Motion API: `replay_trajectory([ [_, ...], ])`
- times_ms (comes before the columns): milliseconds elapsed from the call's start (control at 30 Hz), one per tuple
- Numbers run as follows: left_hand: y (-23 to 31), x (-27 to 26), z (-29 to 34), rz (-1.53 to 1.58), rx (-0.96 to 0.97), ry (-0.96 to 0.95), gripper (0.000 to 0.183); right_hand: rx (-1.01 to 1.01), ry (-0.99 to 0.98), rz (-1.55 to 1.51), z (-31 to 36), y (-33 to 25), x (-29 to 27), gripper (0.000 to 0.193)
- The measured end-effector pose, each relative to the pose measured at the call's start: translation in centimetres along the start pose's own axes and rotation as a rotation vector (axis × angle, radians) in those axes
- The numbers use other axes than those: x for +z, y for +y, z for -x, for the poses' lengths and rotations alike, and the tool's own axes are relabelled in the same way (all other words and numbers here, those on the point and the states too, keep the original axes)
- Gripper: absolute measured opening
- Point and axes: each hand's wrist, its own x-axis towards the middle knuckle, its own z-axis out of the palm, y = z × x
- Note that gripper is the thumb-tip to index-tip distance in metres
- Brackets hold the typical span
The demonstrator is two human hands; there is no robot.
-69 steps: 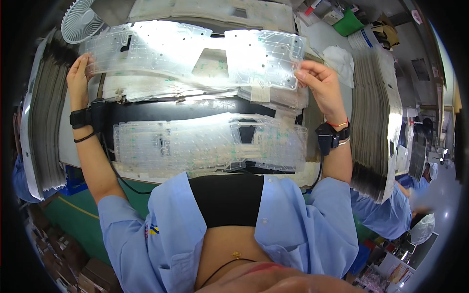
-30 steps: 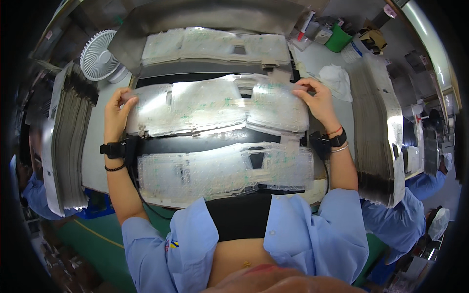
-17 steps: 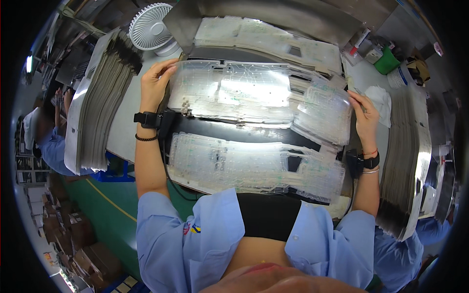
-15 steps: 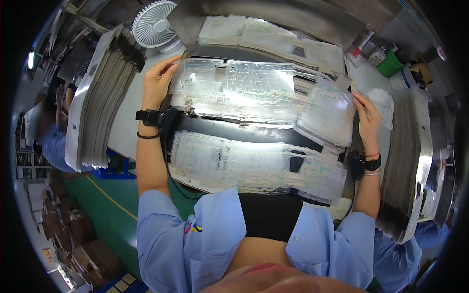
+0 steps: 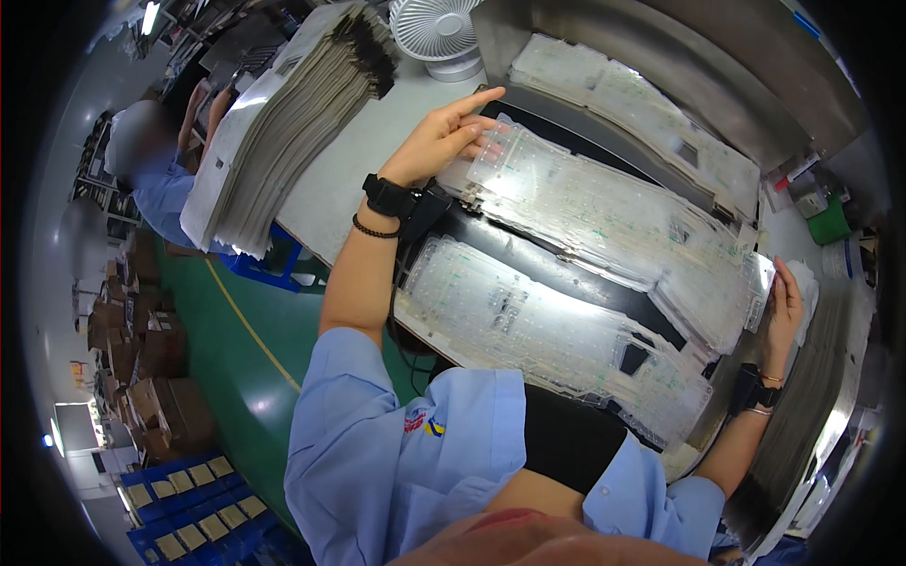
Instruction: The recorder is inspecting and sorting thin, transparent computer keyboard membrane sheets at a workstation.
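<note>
Across the middle stack lies a clear circuit film (image 5: 585, 193) with pale printed traces, its two ends between my hands. My left hand (image 5: 444, 141) is at the film's left end, thumb and fingers pinching its edge while the index finger points outward. At the right end, the fingers of my right hand (image 5: 783, 307) close on the film's corner. Nearer my body is another stack of clear films (image 5: 528, 321). A third stack (image 5: 613, 85) sits at the far side, against a metal panel. Dark strips of the work surface show between the stacks.
A white fan (image 5: 436, 33) stands beyond my left hand. Tall piles of grey-edged sheets stand at left (image 5: 293, 141) and right (image 5: 812, 415). A green container (image 5: 829, 222) is at far right. Another person in blue (image 5: 160, 193) works at far left.
The view has swung left, so the bench appears shifted right and tilted. A film that lay skewed at the right of the middle stack now stretches along it between my hands.
</note>
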Motion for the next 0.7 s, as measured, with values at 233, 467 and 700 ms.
replay_trajectory([
  [233, -0.6, -0.6, -0.1, -0.192, 0.044, -0.118, 0.033, -0.178, -0.229, 0.351, -0.4, 0.6, -2.9, 0.023],
  [467, -0.4, 1.0, -0.4, -0.142, 0.066, 0.081, 0.021, -0.007, 0.143, -0.141, -0.7, 1.8, -3.5, 0.021],
  [700, -0.4, 1.6, 0.1, 0.153, -0.023, 0.051, 0.027, 0.033, 0.190, -0.200, -0.1, -0.3, -1.8, 0.017],
])
